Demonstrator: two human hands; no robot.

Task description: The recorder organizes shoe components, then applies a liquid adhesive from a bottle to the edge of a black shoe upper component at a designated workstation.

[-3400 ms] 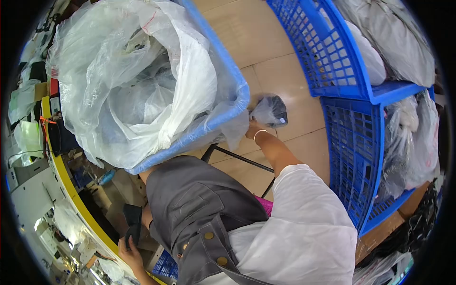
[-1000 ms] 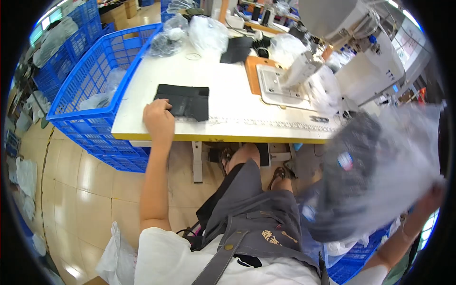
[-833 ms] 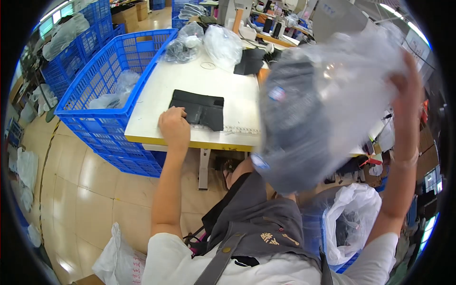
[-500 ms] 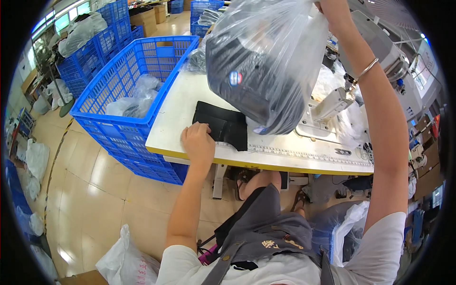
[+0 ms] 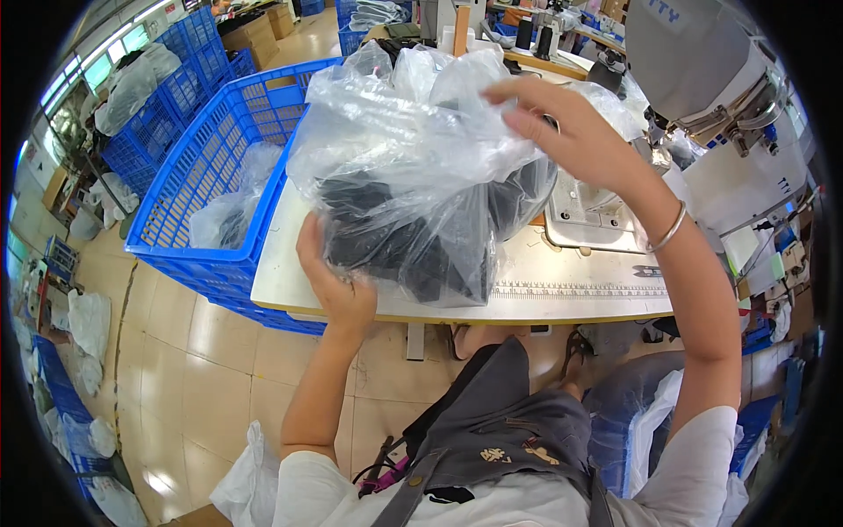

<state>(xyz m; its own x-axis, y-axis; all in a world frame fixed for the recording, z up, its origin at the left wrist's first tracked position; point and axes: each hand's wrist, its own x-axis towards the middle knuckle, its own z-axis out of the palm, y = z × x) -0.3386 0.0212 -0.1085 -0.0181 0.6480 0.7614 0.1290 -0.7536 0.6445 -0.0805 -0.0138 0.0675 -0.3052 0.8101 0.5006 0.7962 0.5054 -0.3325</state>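
Clear bag (image 5: 421, 176) at table (image 5: 571, 294) edge, left hand (image 5: 338, 281) under, right hand (image 5: 571, 132) seemingly gripping top

Can't really see what's in the bag
Dark stuff inside the clear plastic bag (image 5: 413, 176) is blurry; bag hides the tabletop (image 5: 562, 294) toward 12 o'clock.

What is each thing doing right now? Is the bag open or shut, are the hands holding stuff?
Plastic bag: full of dark cloth, resting on the table, top bunched up.
Left hand: pressed against the bag's lower side.
Right hand: grip on the bag's top.
Blue crate: open, smaller bags inside.
Table: bag on it.
Sewing machine: nobody touching it.
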